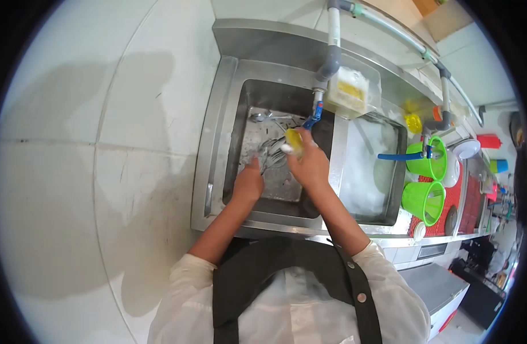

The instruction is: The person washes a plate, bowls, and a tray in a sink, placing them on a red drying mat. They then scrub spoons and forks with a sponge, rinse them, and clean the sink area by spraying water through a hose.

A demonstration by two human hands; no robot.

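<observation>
Both hands work over the cutlery [269,152] in the left basin [240,114], the foam-filled basin [398,172] to its right.

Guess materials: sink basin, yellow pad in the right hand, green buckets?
Grey sink basin: likely stainless steel, brushed with dull glare. Yellow scrubbing pad in the right hand: probably foam sponge, matte and sudsy. Bright green buckets: apparently plastic, glossy, slightly translucent.

Two sink basins [232,143], two green buckets [427,200], two taps [314,114], one yellow sponge [294,139], two hands [309,166].
</observation>
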